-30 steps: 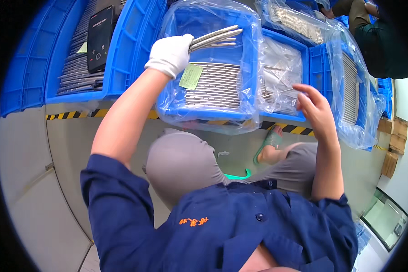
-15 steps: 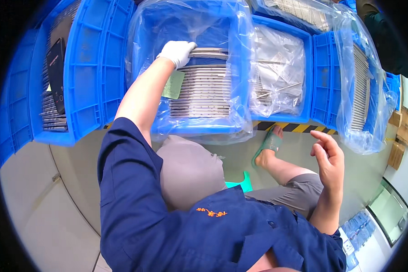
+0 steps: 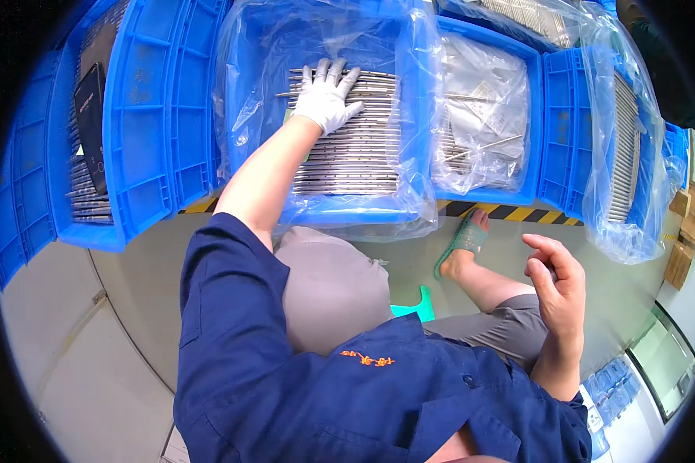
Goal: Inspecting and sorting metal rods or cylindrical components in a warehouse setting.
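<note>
A navy shirt (image 3: 286, 386) spans the foreground. The plastic-lined blue crate (image 3: 347, 207) holds metal rods (image 3: 347, 162); the gloved left hand (image 3: 328, 100) splays flat on them. The bare right hand (image 3: 560, 282) curls loosely in air, unladen. Leftward rests a black phone (image 3: 90, 131) (lettering too faint); orange characters (image 3: 365, 359) mark the shirt.

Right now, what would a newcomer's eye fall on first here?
Probably the white-gloved left hand, fingers spread over silvery rods in the plastic-lined blue crate at upper centre. Next, the bare right hand, fingers bent, outside the crates at the right. Then the black phone inside the left-hand crate.
</note>
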The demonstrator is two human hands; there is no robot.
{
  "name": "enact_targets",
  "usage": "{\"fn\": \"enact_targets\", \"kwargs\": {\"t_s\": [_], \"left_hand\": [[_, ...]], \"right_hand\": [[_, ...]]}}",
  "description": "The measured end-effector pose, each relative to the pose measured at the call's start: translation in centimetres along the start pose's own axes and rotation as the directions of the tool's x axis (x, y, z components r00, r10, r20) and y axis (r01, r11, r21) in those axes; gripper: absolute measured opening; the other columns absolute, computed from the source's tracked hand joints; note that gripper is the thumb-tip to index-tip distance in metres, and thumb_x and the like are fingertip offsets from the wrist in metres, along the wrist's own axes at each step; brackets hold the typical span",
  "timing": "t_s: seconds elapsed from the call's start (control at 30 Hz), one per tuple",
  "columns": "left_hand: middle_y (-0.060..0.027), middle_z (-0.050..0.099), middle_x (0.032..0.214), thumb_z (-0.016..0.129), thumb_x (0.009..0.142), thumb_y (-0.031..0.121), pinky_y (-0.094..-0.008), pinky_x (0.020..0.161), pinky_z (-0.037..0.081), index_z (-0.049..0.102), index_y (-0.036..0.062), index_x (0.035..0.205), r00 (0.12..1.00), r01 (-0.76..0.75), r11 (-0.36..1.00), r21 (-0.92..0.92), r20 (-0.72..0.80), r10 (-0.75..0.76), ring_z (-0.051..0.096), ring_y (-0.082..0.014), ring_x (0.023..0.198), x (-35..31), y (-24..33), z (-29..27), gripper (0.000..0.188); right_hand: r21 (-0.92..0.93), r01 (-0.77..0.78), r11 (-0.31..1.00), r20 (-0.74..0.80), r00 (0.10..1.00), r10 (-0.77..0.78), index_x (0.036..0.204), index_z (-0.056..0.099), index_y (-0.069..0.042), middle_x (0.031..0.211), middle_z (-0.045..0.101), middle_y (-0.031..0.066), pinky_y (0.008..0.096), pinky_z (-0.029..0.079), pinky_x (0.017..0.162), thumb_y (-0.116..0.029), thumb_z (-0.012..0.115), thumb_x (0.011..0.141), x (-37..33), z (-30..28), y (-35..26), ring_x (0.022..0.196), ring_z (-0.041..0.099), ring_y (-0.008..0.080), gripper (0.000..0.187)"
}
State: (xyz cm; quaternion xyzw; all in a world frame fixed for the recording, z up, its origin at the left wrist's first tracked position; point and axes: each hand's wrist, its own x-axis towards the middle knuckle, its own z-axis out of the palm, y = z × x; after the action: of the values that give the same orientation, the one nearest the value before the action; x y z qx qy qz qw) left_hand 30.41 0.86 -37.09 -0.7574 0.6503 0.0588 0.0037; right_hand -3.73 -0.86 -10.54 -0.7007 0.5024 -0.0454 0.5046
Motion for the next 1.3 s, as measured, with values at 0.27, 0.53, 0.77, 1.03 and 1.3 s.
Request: {"fn": "enact_targets", "kwargs": {"t_s": [0.27, 0.53, 0.77, 1.03, 1.3], "left_hand": [[-0.0123, 0.021, 0.136, 0.04, 0.077, 0.056, -0.0572, 0.098, 0.005, 0.028, 0.0157, 0.131, 0.999, 0.045, 0.999, -0.009, -0.016, -0.046, 0.012, -0.0352, 0.126, 0.4, 1.6, 0.6, 0.068], [-0.0106, 0.017, 0.139, 0.035, 0.077, 0.06, -0.0569, 0.099, 0.005, 0.024, 0.0109, 0.132, 0.998, 0.052, 0.998, -0.02, 0.034, -0.051, 0.011, -0.0323, 0.128, 0.6, 2.9, 0.3, 0.074], [-0.026, 0.044, 0.116, 0.052, 0.074, 0.044, -0.0389, 0.094, 0.032, 0.043, -0.0042, 0.114, 0.771, 0.437, 0.698, -0.567, -0.164, -0.616, 0.04, -0.0357, 0.112, -1.2, -1.5, -0.8, 0.063], [-0.021, 0.052, 0.109, 0.044, 0.077, 0.048, -0.0368, 0.09, 0.036, 0.052, 0.0021, 0.11, 0.667, 0.706, 0.465, -0.534, 0.28, -0.691, 0.048, -0.0323, 0.105, -0.5, -3.0, -2.7, 0.057], [-0.0219, 0.056, 0.102, 0.041, 0.078, 0.049, -0.0369, 0.088, 0.039, 0.059, 0.0041, 0.102, 0.705, 0.687, 0.601, -0.409, 0.174, -0.687, 0.052, -0.0334, 0.1, 1.3, -5.4, -1.6, 0.053]], "right_hand": [[-0.014, 0.031, 0.999, 0.017, 0.999, -0.031, 0.099, 0.057, -0.001, 0.071, 0.053, 0.0035, 0.0209, 0.039, 0.056, 0.0, 0.055, 0.074, -0.1, 0.4, -0.1, 0.06, 0.047, 0.0084, 0.025], [-0.041, 0.047, 0.998, 0.062, 0.997, -0.045, 0.099, 0.057, 0.0, 0.07, 0.052, 0.0027, 0.0209, 0.038, 0.056, 0.0, 0.055, 0.074, -0.1, 1.4, -0.5, 0.06, 0.046, 0.0082, 0.025], [0.03, 0.046, 0.999, 0.025, 0.999, -0.046, 0.1, 0.056, 0.0, 0.073, 0.052, 0.0019, 0.0199, 0.038, 0.057, 0.0, 0.054, 0.075, -0.2, 0.2, -0.6, 0.062, 0.046, 0.0075, 0.025], [0.026, 0.045, 0.999, 0.018, 0.999, -0.046, 0.099, 0.057, -0.001, 0.075, 0.055, 0.0049, 0.021, 0.04, 0.058, 0.0, 0.054, 0.074, -0.5, -0.5, -0.3, 0.062, 0.049, 0.0091, 0.025], [0.036, 0.054, 0.998, 0.051, 0.997, -0.056, 0.097, 0.058, -0.001, 0.073, 0.055, 0.0053, 0.0218, 0.04, 0.056, -0.001, 0.055, 0.075, -0.2, 0.1, -0.9, 0.06, 0.048, 0.0099, 0.023]]}}
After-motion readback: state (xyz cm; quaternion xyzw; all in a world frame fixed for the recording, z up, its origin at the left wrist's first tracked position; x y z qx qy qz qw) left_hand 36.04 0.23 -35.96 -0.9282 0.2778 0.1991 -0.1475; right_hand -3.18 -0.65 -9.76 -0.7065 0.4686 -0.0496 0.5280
